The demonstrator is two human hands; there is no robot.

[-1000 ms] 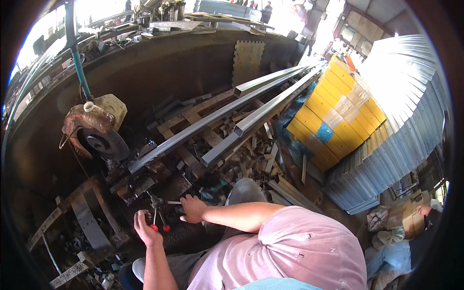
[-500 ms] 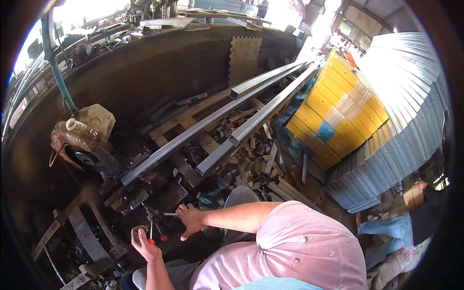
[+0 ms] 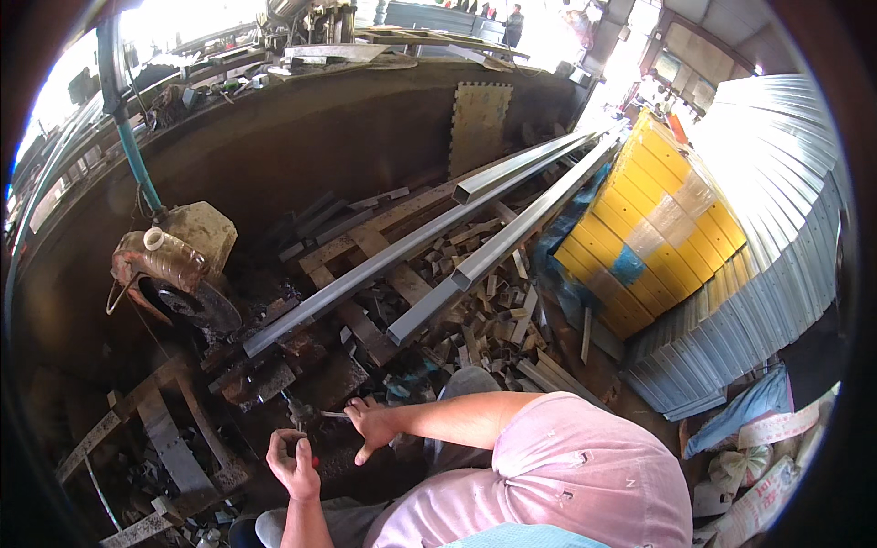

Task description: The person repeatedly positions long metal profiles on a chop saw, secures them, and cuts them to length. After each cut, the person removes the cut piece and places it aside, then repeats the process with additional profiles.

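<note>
At the lower left of the saw bed is a hub with several spoke-like rod handles (image 3: pixel 300 411), some ending in red knobs. My right hand (image 3: pixel 372 426) has its fingers bent over the outer end of one metal rod (image 3: pixel 335 415), its thumb held apart. Lower down and to the left, my left hand (image 3: pixel 294 468) is loosely curled with the thumb up, beside a red knob (image 3: pixel 315 462); it does not visibly grip it. Grey square metal tubes (image 3: pixel 356 283) lie lengthwise, one with its near end by the saw's dark round blade (image 3: pixel 178 301).
Cut tube offcuts (image 3: pixel 493 301) are heaped beyond my right arm. A stack of yellow panels (image 3: pixel 653 228) and corrugated metal sheets (image 3: pixel 740 310) stand at the right. A stained plastic bottle (image 3: pixel 164 260) sits on the saw. Sacks (image 3: pixel 758 484) lie at the lower right.
My left hand has risen slightly and shifted right, its fingers curling more. The rods have turned a little, with my right hand still at one. The view has shifted slightly; a person at the right has moved mostly out of view.
</note>
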